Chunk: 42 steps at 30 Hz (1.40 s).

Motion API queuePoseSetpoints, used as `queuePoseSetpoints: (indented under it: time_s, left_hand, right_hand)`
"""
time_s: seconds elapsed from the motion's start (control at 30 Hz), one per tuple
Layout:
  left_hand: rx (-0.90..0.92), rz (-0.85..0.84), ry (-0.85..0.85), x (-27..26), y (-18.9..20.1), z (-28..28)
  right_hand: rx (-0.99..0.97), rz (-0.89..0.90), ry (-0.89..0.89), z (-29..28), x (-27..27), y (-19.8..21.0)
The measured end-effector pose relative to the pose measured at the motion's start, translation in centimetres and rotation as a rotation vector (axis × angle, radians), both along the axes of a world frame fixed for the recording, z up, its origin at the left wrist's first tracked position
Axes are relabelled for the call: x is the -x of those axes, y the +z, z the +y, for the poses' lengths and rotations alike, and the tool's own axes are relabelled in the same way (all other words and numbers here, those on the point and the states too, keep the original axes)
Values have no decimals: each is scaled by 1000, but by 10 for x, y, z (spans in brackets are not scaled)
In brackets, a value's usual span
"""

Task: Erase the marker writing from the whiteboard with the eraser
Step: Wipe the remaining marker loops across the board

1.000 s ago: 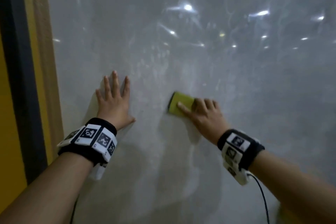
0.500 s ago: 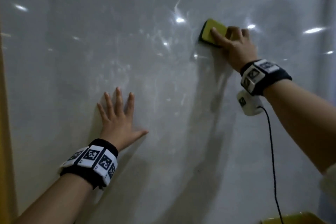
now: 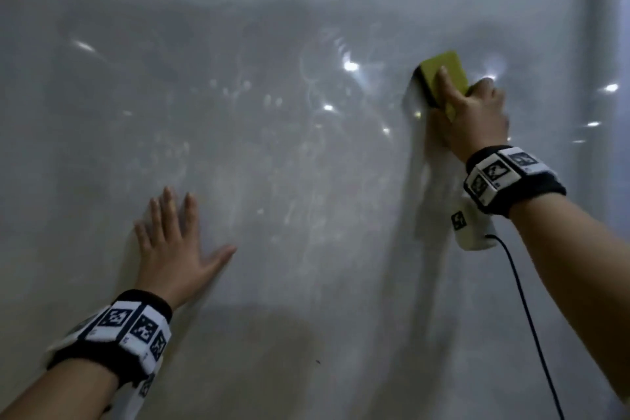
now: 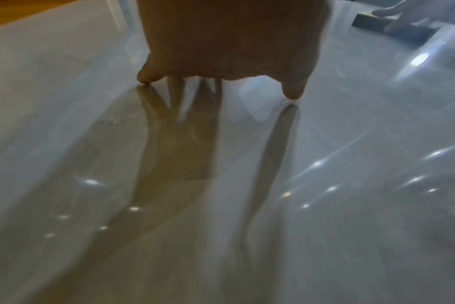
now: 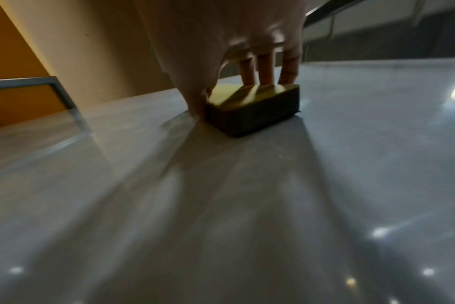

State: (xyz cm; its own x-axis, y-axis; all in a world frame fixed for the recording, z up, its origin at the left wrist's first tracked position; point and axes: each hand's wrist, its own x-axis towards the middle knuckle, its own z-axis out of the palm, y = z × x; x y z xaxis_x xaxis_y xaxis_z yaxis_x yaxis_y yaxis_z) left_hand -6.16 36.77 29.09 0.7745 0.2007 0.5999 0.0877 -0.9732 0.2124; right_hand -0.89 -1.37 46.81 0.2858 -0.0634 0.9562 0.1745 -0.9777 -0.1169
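Note:
The whiteboard (image 3: 306,164) fills the head view, glossy and streaked with faint grey smears; no clear writing shows. A yellow eraser (image 3: 439,73) with a dark underside lies against the board at upper right. My right hand (image 3: 467,109) grips it, thumb on its near side and fingers over its top, as the right wrist view shows with the eraser (image 5: 252,107) pinched between thumb and fingers. My left hand (image 3: 170,239) lies flat on the board at lower left, fingers spread and straight. In the left wrist view the left hand (image 4: 221,51) touches the whiteboard (image 4: 221,205) with its fingertips.
A grey frame edge (image 3: 596,112) runs down the board's right side. A black cable (image 3: 525,310) hangs from my right wrist band. Ceiling lights reflect as bright spots on the board. The right wrist view shows a pale pillar (image 5: 96,51) and an orange wall (image 5: 11,51) beyond the board.
My right hand has swept the eraser from the board's middle up and to the right, then tilted it. The left hand has stayed flat on the board.

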Motion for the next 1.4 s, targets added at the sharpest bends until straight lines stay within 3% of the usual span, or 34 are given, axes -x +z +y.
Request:
queuePoseSetpoints:
  time_s: [0.1,0.17,0.23,0.33,0.43,0.53,0.6,0.73,0.8,0.87,1.03,1.1,1.17,1.23,1.4]
  left_hand:
    - [-38,-56,0,0,8,-13]
    - [-94,-124,-24,-4,21,-25]
    - [-131,-196,-59,-10,37,-43]
    - [-124,-267,-100,-20,55,-74]
    - [-116,-306,-78,-30,56,-94]
    - [-127,-307,-52,-34,53,-97]
    - [-146,-280,-47,-33,53,-94]
    - [-196,-252,-73,-31,52,-85]
    - [-219,-236,-63,-31,49,-83]
    - [-219,-226,-58,-33,46,-83]
    - [-197,-275,-77,-38,45,-84]
    - [-191,-276,-84,-37,45,-85]
    - [-186,-263,-81,-36,42,-87]
    - [-176,-254,-90,-34,38,-90]
    - [-161,-224,-120,-28,13,-95]
  right_hand:
    - [-218,19,-12,11,-4,28]
    - [-257,28,26,38,-6,43]
    - [-132,-2,77,72,-3,41]
    - [119,-15,88,107,2,6]
    - [306,-55,77,92,4,-37]
    - [342,-149,74,44,-2,-62]
    - [241,-92,52,11,-7,-69]
    - [-179,87,-7,-41,-6,-75]
    - [-387,118,-5,-41,-10,-77]
    - [-472,130,-6,-18,-11,-90]
    - [22,37,109,50,-1,-174]
    - [212,30,86,34,-1,-198]
    - [273,9,49,3,-2,-210]
    - [144,10,26,-29,-2,-216]
    - [-501,233,-22,-40,0,-231]
